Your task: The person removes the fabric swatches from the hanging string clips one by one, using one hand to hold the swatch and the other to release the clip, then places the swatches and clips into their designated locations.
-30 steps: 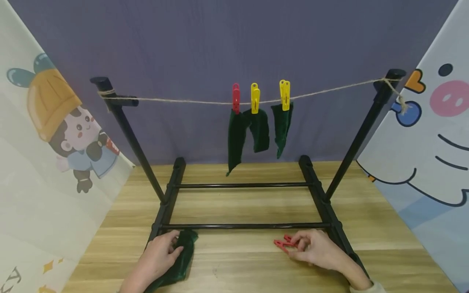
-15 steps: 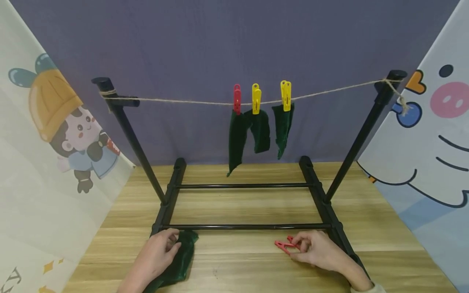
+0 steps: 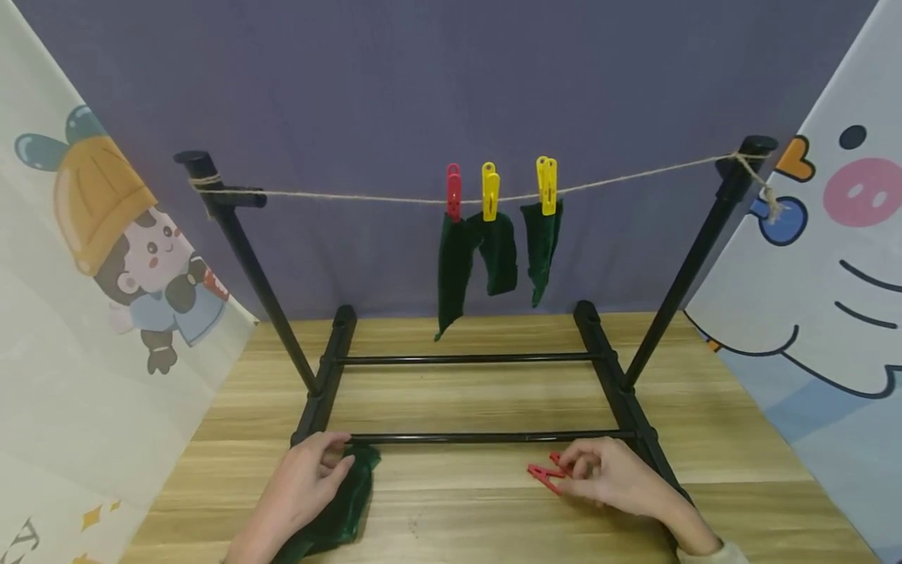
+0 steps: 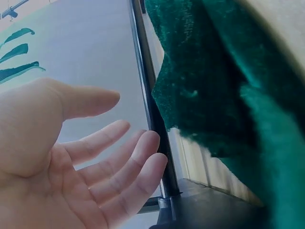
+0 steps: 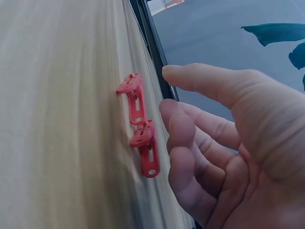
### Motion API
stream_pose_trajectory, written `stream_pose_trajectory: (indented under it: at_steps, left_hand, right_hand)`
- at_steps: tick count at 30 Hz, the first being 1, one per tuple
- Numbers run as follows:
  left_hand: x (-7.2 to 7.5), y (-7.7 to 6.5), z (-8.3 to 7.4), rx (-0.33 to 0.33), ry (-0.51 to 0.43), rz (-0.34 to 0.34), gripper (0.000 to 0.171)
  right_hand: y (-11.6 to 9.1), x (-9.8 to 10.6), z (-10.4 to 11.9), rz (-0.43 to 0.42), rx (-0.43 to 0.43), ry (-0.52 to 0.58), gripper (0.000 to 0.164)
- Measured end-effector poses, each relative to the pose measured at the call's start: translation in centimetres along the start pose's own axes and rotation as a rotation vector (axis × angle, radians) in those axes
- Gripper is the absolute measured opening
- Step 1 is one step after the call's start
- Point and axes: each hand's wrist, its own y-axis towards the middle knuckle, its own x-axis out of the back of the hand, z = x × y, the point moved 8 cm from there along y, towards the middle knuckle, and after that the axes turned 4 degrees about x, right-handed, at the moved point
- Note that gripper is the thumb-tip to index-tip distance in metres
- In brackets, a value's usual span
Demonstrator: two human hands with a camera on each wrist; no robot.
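Note:
My left hand (image 3: 299,482) hovers over a dark green velvet cloth (image 3: 345,509) at the table's front left. In the left wrist view its loosely bent fingers (image 4: 128,191) hold nothing, with the cloth (image 4: 205,76) beside them. My right hand (image 3: 613,478) is at the front right, next to two red clothespins (image 3: 545,476). The right wrist view shows one clothespin (image 5: 137,102) and another clothespin (image 5: 150,155) lying on the tabletop, a small gap from the relaxed fingertips, which grip nothing.
A black frame (image 3: 486,437) carries a string line (image 3: 352,196) between two posts. Hanging on it are green cloth pieces (image 3: 456,270), under a red clothespin (image 3: 454,192) and yellow clothespins (image 3: 490,192). A purple backdrop (image 3: 352,94) stands behind, with patterned panels at both sides.
My left hand has lifted slightly forward, away from the cloth's front. My right hand has shifted very little beside the red clothespins. The cloth and clothespins stay in place.

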Motion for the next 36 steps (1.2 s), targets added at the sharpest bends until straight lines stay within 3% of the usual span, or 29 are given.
stream_pose_trajectory:
  at_steps: [13, 20, 36]
  left_hand:
    - [0.5, 0.1, -1.3, -0.055, -0.032, 0.002, 0.025]
    - [0.8, 0.3, -1.9, -0.079, -0.077, -0.007, 0.022]
    - [1.9, 1.0, -3.8, -0.132, -0.169, -0.009, 0.019]
  right_hand:
    - [0.4, 1.6, 1.5, -0.042, 0.001, -0.032, 0.036]
    - [0.8, 3.3, 3.6, -0.139, 0.084, -0.205, 0.03]
    - [1.6, 4.9, 6.6, -0.207, 0.142, -0.248, 0.023]
